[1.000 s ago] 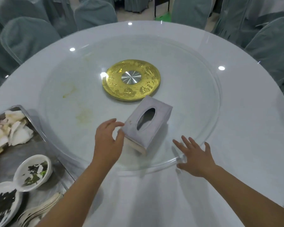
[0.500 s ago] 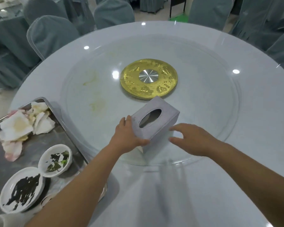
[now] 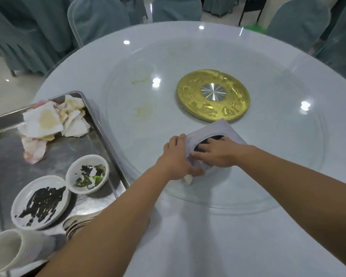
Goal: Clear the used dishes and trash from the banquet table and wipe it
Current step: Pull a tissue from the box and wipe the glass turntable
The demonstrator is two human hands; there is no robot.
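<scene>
Left hand gripping tissue box side, right hand fingers curled into its opening, on glass surface.

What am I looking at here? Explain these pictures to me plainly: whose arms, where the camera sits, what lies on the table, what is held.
No machine here: these are a person's two bare arms, filmed by one wide-angle camera worn on the head, looking down. The left hand grips the side of a grey rectangular tissue box, while the right hand reaches its fingers into the box's oval opening. The box stands on a round glass turntable with a gold disc at its centre, on a white round banquet table. The glass shows yellowish stains. On the left, a steel tray holds crumpled used napkins, two dirty white dishes and white cups.
</scene>
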